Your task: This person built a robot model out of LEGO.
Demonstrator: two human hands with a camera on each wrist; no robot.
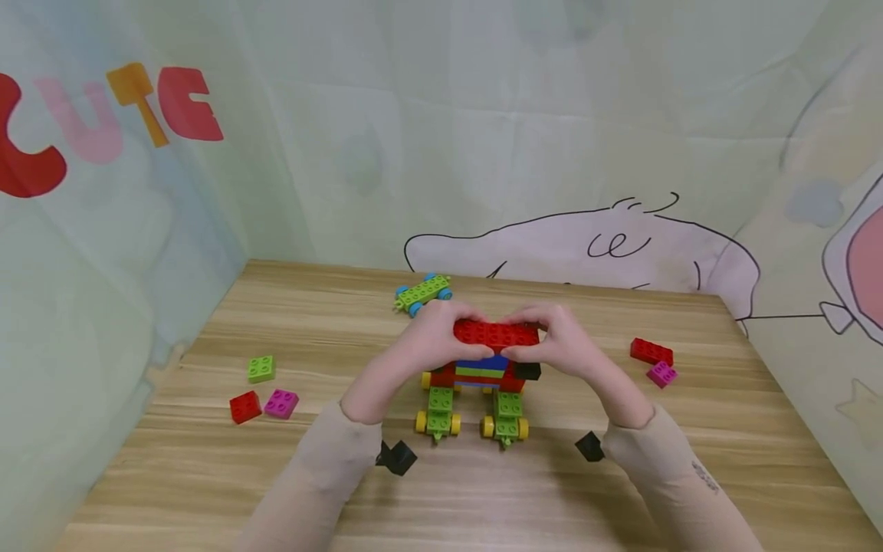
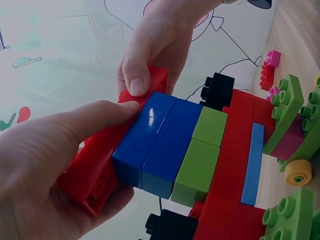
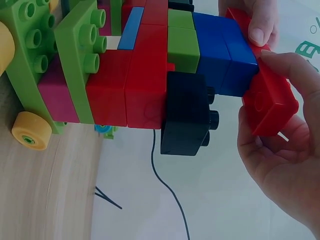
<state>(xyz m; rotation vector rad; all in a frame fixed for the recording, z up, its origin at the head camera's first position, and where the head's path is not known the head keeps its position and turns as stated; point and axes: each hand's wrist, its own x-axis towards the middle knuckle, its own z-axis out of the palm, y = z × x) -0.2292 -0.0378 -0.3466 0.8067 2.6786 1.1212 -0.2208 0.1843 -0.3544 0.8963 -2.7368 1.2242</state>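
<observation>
A: State of the grip?

B: Both hands grasping. Left hand (image 1: 431, 335) has one end of the long red brick (image 1: 497, 334), right hand (image 1: 560, 341) the other. Thumbs along the near side, fingers behind.

A: Where's the brick, then?

B: Between the two hands, atop the stack (image 3: 145, 80), against its blue bricks (image 2: 155, 132). Whether pressed fully home, cannot tell.

A: Its lie?

B: Long axis runs crosswise, left hand to right. Studs up in the head view. Both ends overhang the blue.

A: Wrist views add anything?

B: Hollow underside at the overhanging ends. Layers below the grip too: two of blue, then green bricks (image 2: 202, 162), then red. Black bricks (image 3: 185, 115) jut out at either side.

A: And the head view?

B: Green car (image 1: 424, 291) whole, just beyond the left hand; the right wrist catches only a scrap of it. Loose lime brick (image 1: 261, 369) well out to the grip's left, pink brick (image 1: 281, 403) near it. Wheeled green bases (image 1: 441, 410) below the grip, on the person's side.
</observation>
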